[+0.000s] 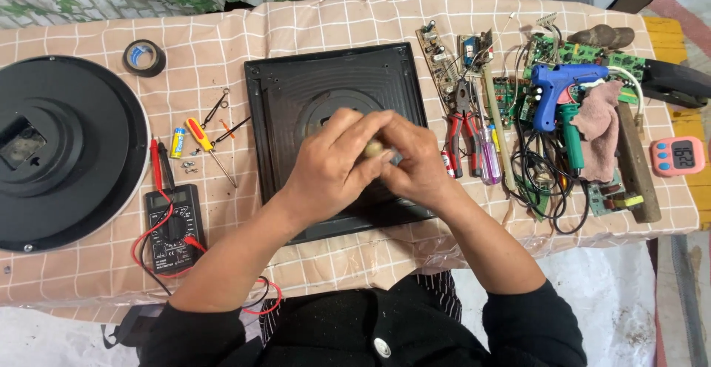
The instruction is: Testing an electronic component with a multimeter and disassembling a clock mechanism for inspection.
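Note:
My left hand (329,171) and my right hand (415,163) meet over the middle of a black square plastic casing (281,100) lying face down on the table. Both hands pinch a small pale object (374,148) between the fingertips. What it is stays mostly hidden by the fingers. The casing's round centre recess is partly covered by my hands.
A large round black disc (70,152) lies at left. Black tape roll (144,57), a small battery (178,142), yellow-handled screwdriver (200,136) and multimeter (172,226) with red leads lie between. Right side: circuit boards (444,59), pliers (463,126), blue glue gun (559,89), pink timer (678,156).

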